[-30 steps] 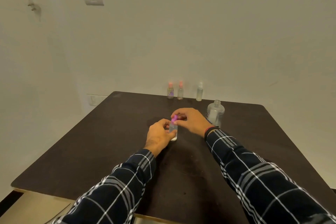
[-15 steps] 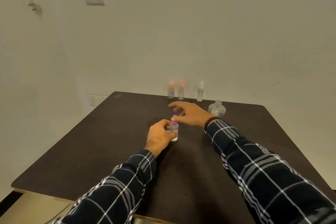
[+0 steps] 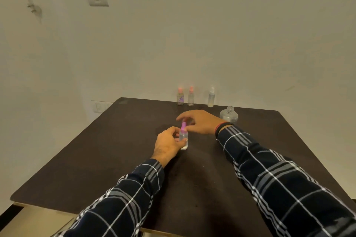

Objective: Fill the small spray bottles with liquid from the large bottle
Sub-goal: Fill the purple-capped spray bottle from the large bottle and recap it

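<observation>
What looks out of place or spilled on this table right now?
Nothing looks spilled or tipped. The large bottle at the back right stands open, no cap in sight. The purple-capped bottle in the left hand and the three bottles behind stand upright, capped.

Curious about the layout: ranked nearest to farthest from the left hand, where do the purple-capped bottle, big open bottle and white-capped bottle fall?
1. Purple-capped bottle: held in the left hand, centre.
2. Big open bottle: off to the right, further back.
3. White-capped bottle: farthest back, right of centre.
</observation>
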{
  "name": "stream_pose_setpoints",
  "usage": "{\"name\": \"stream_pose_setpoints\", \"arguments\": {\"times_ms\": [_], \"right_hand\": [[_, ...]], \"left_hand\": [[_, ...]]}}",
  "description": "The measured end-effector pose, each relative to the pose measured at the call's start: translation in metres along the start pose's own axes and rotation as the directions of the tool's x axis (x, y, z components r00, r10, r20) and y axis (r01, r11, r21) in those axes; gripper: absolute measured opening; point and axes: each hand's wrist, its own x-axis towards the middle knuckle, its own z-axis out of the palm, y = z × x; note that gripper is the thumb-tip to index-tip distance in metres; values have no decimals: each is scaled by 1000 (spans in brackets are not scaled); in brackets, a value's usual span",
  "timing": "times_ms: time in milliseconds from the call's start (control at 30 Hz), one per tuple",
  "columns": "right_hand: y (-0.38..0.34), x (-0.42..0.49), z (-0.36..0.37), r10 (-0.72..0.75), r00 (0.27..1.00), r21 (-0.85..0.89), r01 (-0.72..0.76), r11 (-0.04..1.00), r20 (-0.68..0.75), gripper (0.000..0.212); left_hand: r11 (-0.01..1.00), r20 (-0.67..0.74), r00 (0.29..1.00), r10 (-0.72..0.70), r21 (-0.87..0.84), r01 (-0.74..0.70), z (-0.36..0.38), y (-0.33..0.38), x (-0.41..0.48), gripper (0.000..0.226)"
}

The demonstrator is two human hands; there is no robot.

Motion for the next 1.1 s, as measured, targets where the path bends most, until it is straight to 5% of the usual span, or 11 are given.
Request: {"name": "stream_pose_setpoints", "arguments": {"times_ms": [67,167,300,433,600,733,867,1100], "right_hand": [[2,2,1,-62,998,-51,63,997,25,29],[-4,7,9,21,998,-90,-26,996,-63,12],[-4,7,19,125,969,-253,-178,951,-212,40],[2,3,13,54,998,63,-52,997,-26,46],[-1,8,12,53,997,-17,-54,998,-62,13],[-4,9,19,140,968,-97,-163,982,-207,30],[-4,6,14,71,994,-18,-73,997,-79,19],[-7,7,21,154,982,7,-154,988,-111,11]], "left_hand": [[1000,-2,1000,3,2,-3,0,0,0,25],[1000,-9,1000,4,4,-4,0,1,-1,25],[1000,0,1000,-1,15,1,0,1,-1,26],[1000,1,1000,3,4,-3,-1,-1,1,24],[1000,-7,1000,8,-5,-8,1,-1,0,24],[999,0,1000,6,37,-6,1,-1,1,24],[1000,0,1000,20,24,-20,0,-3,3,23],[999,8,1000,13,35,-13,1,-3,5,25]]}}
